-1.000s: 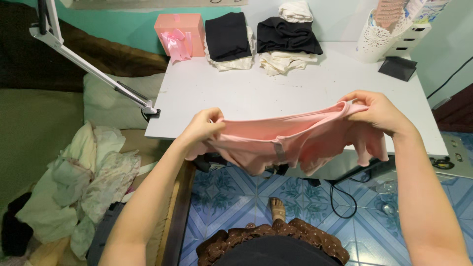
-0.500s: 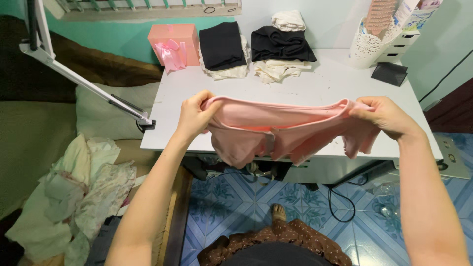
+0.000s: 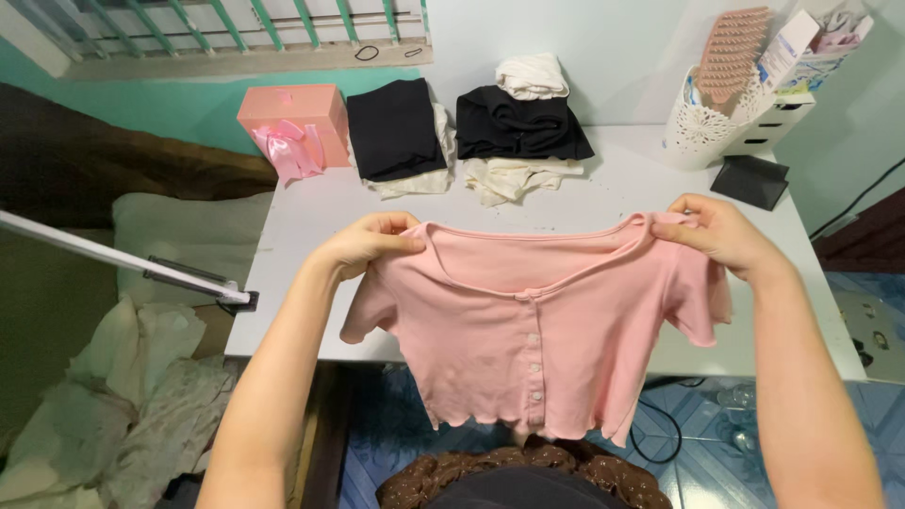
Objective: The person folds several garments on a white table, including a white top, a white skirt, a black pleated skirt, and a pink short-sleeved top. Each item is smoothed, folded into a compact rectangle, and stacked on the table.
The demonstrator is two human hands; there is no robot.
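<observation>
A pink short-sleeved top with a row of small buttons down its front hangs spread out in front of me, over the near edge of a white table. My left hand pinches its left shoulder. My right hand grips its right shoulder. The neckline is stretched between the two hands, and the wavy hem hangs below the table edge.
At the back of the table lie a pink gift box with a bow, a black folded pile on cream cloth and another black and white pile. A white basket with a brush and a dark wallet sit at the right. Crumpled cloth lies at the lower left.
The bunched pink top has been lifted and opened out; it now hangs flat by its shoulders, front showing. Both hands have risen and moved a little apart.
</observation>
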